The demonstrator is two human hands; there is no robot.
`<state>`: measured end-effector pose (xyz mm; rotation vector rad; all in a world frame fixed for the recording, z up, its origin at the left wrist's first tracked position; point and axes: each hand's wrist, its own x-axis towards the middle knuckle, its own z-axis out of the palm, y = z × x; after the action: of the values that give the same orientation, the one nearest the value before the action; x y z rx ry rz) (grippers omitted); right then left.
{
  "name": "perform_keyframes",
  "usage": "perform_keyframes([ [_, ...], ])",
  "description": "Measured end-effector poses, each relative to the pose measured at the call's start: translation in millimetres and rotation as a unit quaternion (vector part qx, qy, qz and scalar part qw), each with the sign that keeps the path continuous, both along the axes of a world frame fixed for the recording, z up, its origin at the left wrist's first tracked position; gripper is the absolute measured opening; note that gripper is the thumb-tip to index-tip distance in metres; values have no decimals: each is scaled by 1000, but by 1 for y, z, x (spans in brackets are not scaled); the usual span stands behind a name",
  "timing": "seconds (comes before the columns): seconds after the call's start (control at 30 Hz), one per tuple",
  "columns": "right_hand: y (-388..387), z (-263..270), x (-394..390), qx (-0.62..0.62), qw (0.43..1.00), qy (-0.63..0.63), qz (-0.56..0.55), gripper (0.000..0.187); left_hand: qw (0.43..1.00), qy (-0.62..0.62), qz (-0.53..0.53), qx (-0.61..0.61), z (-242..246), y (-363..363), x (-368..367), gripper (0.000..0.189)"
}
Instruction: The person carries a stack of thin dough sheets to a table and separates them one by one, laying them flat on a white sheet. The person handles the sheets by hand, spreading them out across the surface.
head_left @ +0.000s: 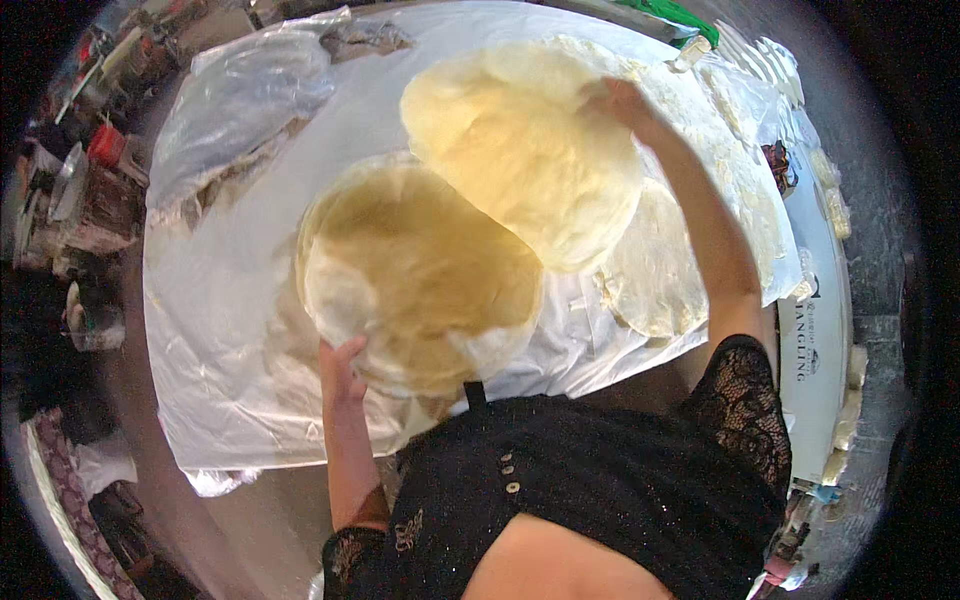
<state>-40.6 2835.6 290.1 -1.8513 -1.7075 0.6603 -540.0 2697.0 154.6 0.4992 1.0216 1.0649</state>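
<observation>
My right hand (619, 109), blurred, grips the far right edge of a thin, round, pale-yellow dough-like sheet (525, 150). That sheet is spread out and partly overlaps a stack of similar round sheets (427, 270), shading its upper part. At the stack's near left edge is my left hand (346, 367), its thumb on top and its other fingers partly hidden. Another round, paler sheet (656, 262) lies flat to the right, beneath my right forearm. What lies under the raised sheet is hidden.
White plastic sheeting (225, 300) covers the table. Clear plastic film (247, 97) lies crumpled at the far left. Floury residue (750, 180) coats the right side. A white box (810, 420) bearing writing stands beyond the right edge, and clutter (97, 195) lines the left.
</observation>
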Motion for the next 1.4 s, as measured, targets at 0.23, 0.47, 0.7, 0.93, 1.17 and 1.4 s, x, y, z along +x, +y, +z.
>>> perform_keyframes([
  [0.23, 144, 87, 161, 409, 844, -344, 53, 26, 993, -18, 61, -104, -40, -19, -29, 67],
  [0.47, 133, 11, 52, 149, 888, -429, -69, 31, 995, -87, 17, -49, -17, -41, -22, 73],
  [0.7, -7, -144, -105, 172, 971, -72, 153, 38, 997, -59, 40, -9, -10, -44, -21, 72],
  [0.93, -153, -114, -285, 89, 948, 84, 295, 57, 996, -80, -32, -21, -18, -15, -19, 58],
  [1.17, -173, -106, -355, -17, 975, 17, 221, 64, 996, -84, -40, -8, -28, -18, -18, 52],
  [1.4, -160, -124, -314, -58, 994, 36, 81, 30, 996, -40, -45, -64, -38, -13, -24, 54],
])
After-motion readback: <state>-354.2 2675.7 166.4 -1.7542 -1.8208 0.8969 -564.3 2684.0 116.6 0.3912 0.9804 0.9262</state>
